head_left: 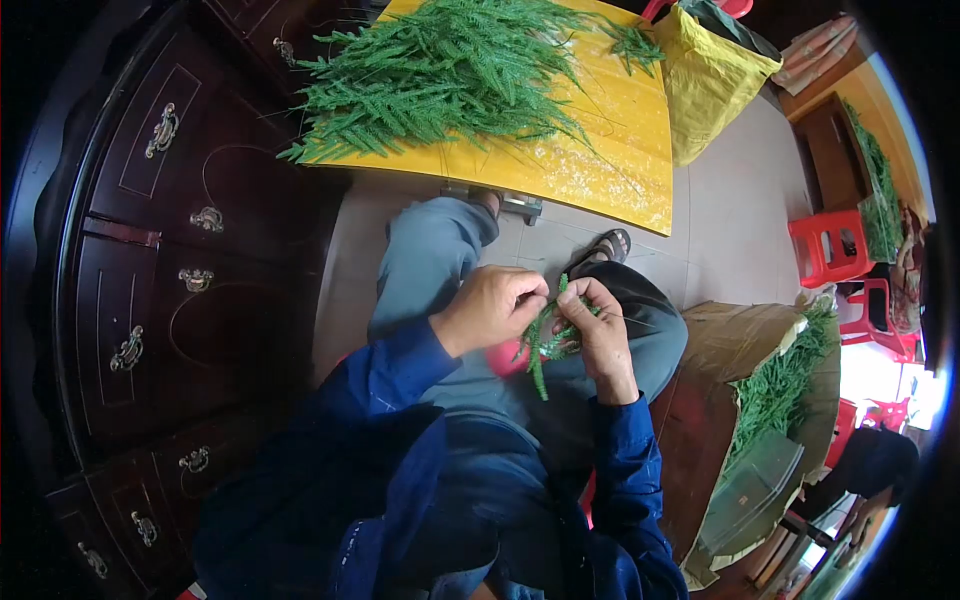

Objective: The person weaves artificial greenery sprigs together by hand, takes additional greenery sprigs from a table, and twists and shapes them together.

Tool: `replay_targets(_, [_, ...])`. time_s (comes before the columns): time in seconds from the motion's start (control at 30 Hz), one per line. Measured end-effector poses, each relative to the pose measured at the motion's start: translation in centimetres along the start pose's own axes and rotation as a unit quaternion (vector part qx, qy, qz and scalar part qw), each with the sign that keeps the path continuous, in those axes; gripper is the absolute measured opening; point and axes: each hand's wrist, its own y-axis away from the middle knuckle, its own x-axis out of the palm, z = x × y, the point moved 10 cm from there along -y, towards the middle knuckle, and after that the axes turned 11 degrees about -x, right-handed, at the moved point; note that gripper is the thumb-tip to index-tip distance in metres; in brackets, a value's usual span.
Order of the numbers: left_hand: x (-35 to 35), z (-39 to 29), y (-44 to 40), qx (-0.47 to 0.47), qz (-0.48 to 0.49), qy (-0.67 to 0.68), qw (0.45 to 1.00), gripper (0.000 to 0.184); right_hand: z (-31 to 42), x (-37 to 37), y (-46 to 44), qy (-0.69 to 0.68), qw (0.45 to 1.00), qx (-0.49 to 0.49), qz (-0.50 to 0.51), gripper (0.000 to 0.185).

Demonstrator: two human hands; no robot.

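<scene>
Over my lap, my right hand [603, 335] pinches a green artificial fern-like sprig [537, 365] between thumb and fingers. Some of its fronds dangle below, toward my thighs. Close on the left of it, my left hand [490, 308] is closed, thumb against fingertips; what sits in that pinch is too small to make out. A blurred pink-red round shape [508, 358] shows just beneath the hands, partly behind the sprig. Ahead of my knees, a large heap of similar green sprigs [450, 80] lies on a yellow table [610, 170].
Dark drawers [130, 270] stand close on my left. A cardboard box [735, 335] holding more greenery is at my right. A yellow sack [705, 85] is beside the table's right edge. Red stools [830, 245] stand farther right.
</scene>
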Motion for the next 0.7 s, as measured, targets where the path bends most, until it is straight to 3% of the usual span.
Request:
replay_targets(0.23, [0.8, -0.7, 0.4, 0.049, -0.014, -0.089, 0.995, 0.013, -0.1, 0.7, 0.1, 0.010, 0.999, 0.000, 0.038, 0.010])
replay_targets(0.33, [0.9, 0.8, 0.1, -0.035, 0.039, -0.024, 0.998, 0.011, -0.1, 0.5, -0.1, -0.005, 1.000, -0.009, 0.026, 0.010])
replay_targets(0.43, [0.6, 0.6, 0.0, -0.017, 0.033, 0.030, 0.999, 0.009, -0.1, 0.3, -0.1, -0.020, 1.000, 0.000, 0.019, 0.011])
replay_targets(0.53, [1.2, 1.5, -0.1, -0.075, 0.073, 0.114, 0.988, 0.009, -0.1, 0.4, 0.0, -0.056, 0.998, 0.011, 0.019, 0.012])
replay_targets(0.7, [1.2, 0.4, 0.3, -0.045, 0.063, 0.081, 0.994, 0.010, -0.5, 0.6, 0.1, -0.083, 0.996, 0.030, 0.025, 0.014])
